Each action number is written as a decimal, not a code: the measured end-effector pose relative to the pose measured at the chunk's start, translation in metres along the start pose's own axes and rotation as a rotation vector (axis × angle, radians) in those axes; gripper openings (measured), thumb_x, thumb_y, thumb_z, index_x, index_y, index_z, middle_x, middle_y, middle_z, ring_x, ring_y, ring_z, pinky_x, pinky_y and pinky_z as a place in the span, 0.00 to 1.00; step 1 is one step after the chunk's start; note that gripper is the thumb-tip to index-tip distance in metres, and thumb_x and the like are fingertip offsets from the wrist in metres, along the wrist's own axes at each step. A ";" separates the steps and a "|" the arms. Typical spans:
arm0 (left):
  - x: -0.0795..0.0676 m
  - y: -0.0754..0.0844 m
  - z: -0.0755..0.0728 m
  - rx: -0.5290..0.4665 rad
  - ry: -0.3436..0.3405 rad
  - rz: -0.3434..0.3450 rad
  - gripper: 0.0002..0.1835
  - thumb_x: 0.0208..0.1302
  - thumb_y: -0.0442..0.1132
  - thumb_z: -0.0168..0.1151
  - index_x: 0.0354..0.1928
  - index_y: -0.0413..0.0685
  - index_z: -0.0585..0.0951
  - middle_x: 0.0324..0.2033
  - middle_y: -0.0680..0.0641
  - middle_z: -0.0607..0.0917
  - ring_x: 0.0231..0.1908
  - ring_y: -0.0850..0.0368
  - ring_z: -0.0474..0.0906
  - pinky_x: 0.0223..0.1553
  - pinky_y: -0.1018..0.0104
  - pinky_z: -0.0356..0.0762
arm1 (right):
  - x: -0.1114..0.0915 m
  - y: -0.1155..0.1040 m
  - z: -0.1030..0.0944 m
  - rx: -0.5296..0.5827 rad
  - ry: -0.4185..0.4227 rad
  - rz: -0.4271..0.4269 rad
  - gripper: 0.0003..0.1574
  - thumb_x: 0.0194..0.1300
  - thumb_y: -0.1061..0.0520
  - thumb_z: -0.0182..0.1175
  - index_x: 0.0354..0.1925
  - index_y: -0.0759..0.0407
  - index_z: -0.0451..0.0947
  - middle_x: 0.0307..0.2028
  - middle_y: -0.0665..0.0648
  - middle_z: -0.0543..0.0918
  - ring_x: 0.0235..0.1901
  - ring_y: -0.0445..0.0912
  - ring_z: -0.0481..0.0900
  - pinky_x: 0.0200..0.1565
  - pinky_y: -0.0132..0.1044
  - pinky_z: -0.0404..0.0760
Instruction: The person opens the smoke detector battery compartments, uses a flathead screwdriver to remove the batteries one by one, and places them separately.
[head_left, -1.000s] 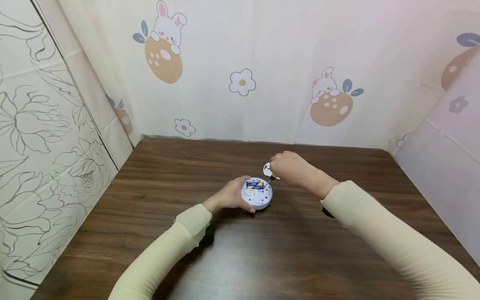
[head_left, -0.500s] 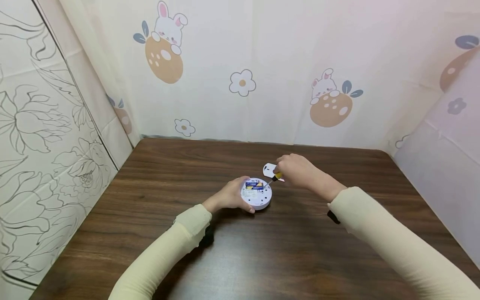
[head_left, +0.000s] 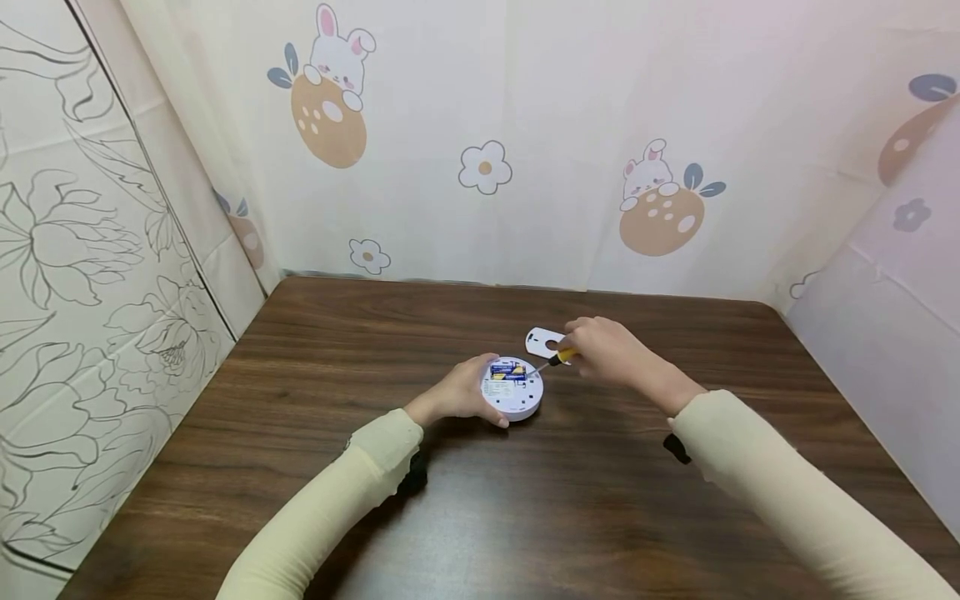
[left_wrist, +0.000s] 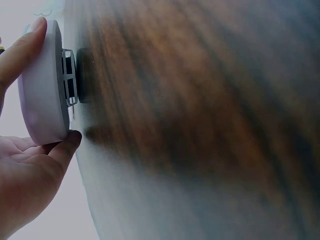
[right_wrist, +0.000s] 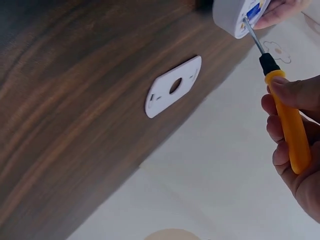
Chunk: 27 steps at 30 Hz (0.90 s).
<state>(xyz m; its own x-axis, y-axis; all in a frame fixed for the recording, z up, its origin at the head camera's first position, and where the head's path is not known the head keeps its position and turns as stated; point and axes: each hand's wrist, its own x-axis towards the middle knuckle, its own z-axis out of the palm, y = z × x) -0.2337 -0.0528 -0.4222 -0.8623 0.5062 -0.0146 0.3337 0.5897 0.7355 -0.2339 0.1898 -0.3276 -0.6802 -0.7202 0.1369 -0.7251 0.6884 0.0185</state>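
Note:
My left hand [head_left: 459, 390] grips a round white smoke alarm [head_left: 517, 406] by its side, thumb toward me. Its back faces up, with blue-and-yellow batteries [head_left: 508, 372] in the compartment. In the left wrist view the alarm [left_wrist: 40, 90] has its slotted vent [left_wrist: 69, 77] facing down, close over the table. My right hand [head_left: 606, 352] holds a screwdriver [right_wrist: 292, 132] with a yellow handle and black collar, thumb along the handle. The shaft slants down to the left, its tip at the alarm's back beside the batteries.
A white mounting plate [right_wrist: 161, 97] with a centre hole lies flat on the dark wood table [head_left: 360, 333], behind the right hand. A printed curtain [head_left: 555, 208] hangs along the table's far edge, and a flower-patterned panel [head_left: 67, 317] stands at the left.
My right hand has moved right and toward me, tilting the screwdriver lower while its tip stays at the alarm. More of the mounting plate shows now. The left hand has stayed almost still.

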 end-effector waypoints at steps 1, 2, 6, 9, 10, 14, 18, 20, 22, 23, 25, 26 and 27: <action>0.000 0.000 0.000 -0.001 0.001 0.002 0.58 0.31 0.45 0.84 0.67 0.37 0.62 0.60 0.40 0.72 0.58 0.48 0.68 0.61 0.55 0.62 | -0.002 0.001 0.001 0.012 0.009 0.002 0.10 0.46 0.72 0.69 0.31 0.64 0.86 0.25 0.54 0.78 0.24 0.46 0.74 0.29 0.41 0.76; 0.000 0.000 0.000 -0.001 0.002 0.004 0.58 0.31 0.44 0.84 0.67 0.37 0.62 0.60 0.40 0.72 0.58 0.48 0.68 0.61 0.55 0.62 | -0.003 0.002 0.003 0.021 0.018 0.004 0.10 0.46 0.72 0.68 0.31 0.63 0.85 0.24 0.54 0.77 0.24 0.46 0.73 0.29 0.41 0.76; 0.001 -0.001 0.000 -0.001 0.001 0.009 0.58 0.31 0.44 0.84 0.67 0.36 0.62 0.60 0.40 0.72 0.58 0.48 0.68 0.61 0.56 0.62 | -0.009 0.006 0.009 0.049 0.058 0.000 0.12 0.47 0.74 0.66 0.30 0.62 0.85 0.23 0.53 0.76 0.24 0.45 0.71 0.30 0.41 0.75; 0.002 -0.002 0.001 0.004 -0.004 0.004 0.58 0.31 0.44 0.84 0.68 0.37 0.62 0.61 0.40 0.72 0.58 0.49 0.67 0.61 0.56 0.62 | -0.013 0.009 0.013 0.069 0.080 0.009 0.12 0.47 0.74 0.65 0.32 0.63 0.85 0.25 0.54 0.77 0.25 0.45 0.73 0.31 0.42 0.76; 0.002 -0.002 0.001 0.008 -0.006 0.002 0.58 0.32 0.44 0.84 0.68 0.37 0.62 0.61 0.40 0.71 0.59 0.49 0.67 0.61 0.57 0.62 | -0.014 0.009 0.015 0.078 0.083 0.016 0.12 0.48 0.73 0.65 0.33 0.63 0.86 0.26 0.54 0.78 0.26 0.45 0.74 0.32 0.43 0.77; 0.001 -0.002 0.001 0.011 -0.004 0.005 0.59 0.31 0.45 0.84 0.68 0.36 0.62 0.61 0.40 0.71 0.59 0.48 0.67 0.62 0.55 0.61 | -0.019 0.011 0.019 0.116 0.100 0.039 0.12 0.49 0.73 0.66 0.35 0.64 0.86 0.29 0.54 0.79 0.28 0.46 0.76 0.33 0.44 0.78; 0.001 -0.001 0.000 0.013 -0.006 -0.003 0.59 0.31 0.45 0.84 0.68 0.36 0.62 0.62 0.40 0.71 0.60 0.47 0.67 0.62 0.56 0.61 | -0.022 0.012 0.023 0.145 0.121 0.050 0.12 0.50 0.72 0.67 0.36 0.65 0.86 0.29 0.54 0.78 0.27 0.45 0.74 0.32 0.42 0.77; 0.001 0.000 0.000 0.015 -0.010 -0.008 0.59 0.31 0.45 0.84 0.68 0.37 0.62 0.62 0.40 0.71 0.60 0.48 0.67 0.62 0.56 0.61 | -0.023 0.013 0.025 0.155 0.134 0.056 0.12 0.50 0.72 0.67 0.36 0.65 0.86 0.28 0.53 0.78 0.26 0.44 0.73 0.31 0.41 0.77; 0.001 0.000 0.000 0.013 -0.009 -0.008 0.59 0.31 0.45 0.84 0.68 0.37 0.62 0.61 0.40 0.71 0.59 0.48 0.67 0.62 0.56 0.61 | -0.024 0.013 0.027 0.167 0.142 0.068 0.12 0.50 0.72 0.67 0.36 0.65 0.86 0.29 0.53 0.78 0.26 0.44 0.73 0.31 0.41 0.77; 0.001 0.000 0.000 0.011 -0.010 -0.008 0.59 0.31 0.45 0.84 0.68 0.37 0.62 0.61 0.40 0.71 0.59 0.48 0.67 0.61 0.56 0.61 | -0.024 0.013 0.027 0.172 0.143 0.072 0.12 0.50 0.72 0.67 0.36 0.65 0.86 0.29 0.53 0.78 0.26 0.44 0.73 0.30 0.41 0.77; 0.001 0.000 0.000 0.005 -0.010 -0.010 0.59 0.31 0.45 0.84 0.68 0.37 0.62 0.60 0.40 0.72 0.58 0.48 0.67 0.61 0.55 0.62 | -0.025 0.013 0.029 0.189 0.140 0.088 0.12 0.51 0.72 0.67 0.37 0.65 0.86 0.30 0.54 0.79 0.27 0.44 0.74 0.31 0.41 0.77; 0.001 0.000 0.000 0.002 -0.010 -0.010 0.59 0.31 0.44 0.84 0.68 0.37 0.62 0.60 0.40 0.72 0.58 0.48 0.68 0.61 0.55 0.62 | -0.025 0.014 0.029 0.199 0.140 0.095 0.12 0.51 0.72 0.66 0.37 0.65 0.86 0.30 0.54 0.79 0.27 0.44 0.74 0.31 0.41 0.77; 0.001 0.000 0.000 0.000 -0.011 -0.012 0.59 0.31 0.44 0.84 0.68 0.37 0.62 0.60 0.40 0.72 0.58 0.48 0.68 0.61 0.55 0.62 | -0.026 0.014 0.030 0.209 0.136 0.103 0.12 0.52 0.72 0.66 0.38 0.65 0.86 0.31 0.54 0.80 0.27 0.44 0.74 0.31 0.41 0.77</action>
<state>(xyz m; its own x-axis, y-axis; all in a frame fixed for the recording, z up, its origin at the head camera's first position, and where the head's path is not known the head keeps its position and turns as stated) -0.2348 -0.0524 -0.4218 -0.8621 0.5059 -0.0304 0.3235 0.5955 0.7354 -0.2297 0.2153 -0.3601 -0.7410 -0.6193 0.2598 -0.6690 0.7145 -0.2050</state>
